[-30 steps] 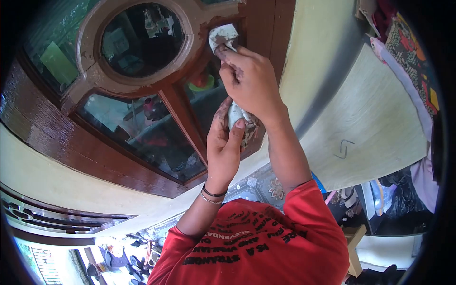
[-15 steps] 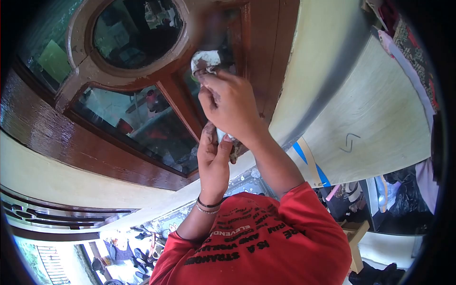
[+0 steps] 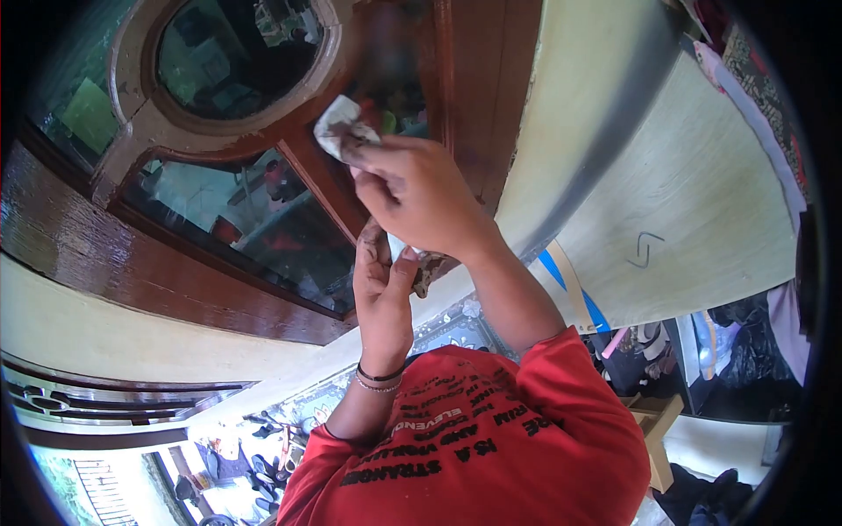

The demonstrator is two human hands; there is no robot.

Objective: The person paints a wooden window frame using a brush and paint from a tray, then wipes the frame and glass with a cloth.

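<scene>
My right hand (image 3: 421, 188) is closed with its fingertips on a flat white piece (image 3: 335, 123) smeared with brown. That piece overlaps the reddish-brown wood of the door (image 3: 303, 162), below its round pane. Just under it, my left hand (image 3: 384, 294) is closed around a white object (image 3: 396, 247), partly hidden by its own fingers and my right hand. I cannot tell what this object is. A brown-stained, crumpled bit (image 3: 424, 279) pokes out beside the left thumb. Brown smears mark the fingers of both hands.
Glass panes (image 3: 241, 206) fill the door between wooden bars. To the right stands a pale curved panel (image 3: 702, 202), with a wooden piece (image 3: 658, 430) and dark bags (image 3: 745, 351) lower down. Several shoes (image 3: 263, 473) lie at the lower left, near patterned tiles (image 3: 460, 324).
The white piece in my right hand has shifted left and slightly down and is now tilted. My left hand stays closed, a little further left in view.
</scene>
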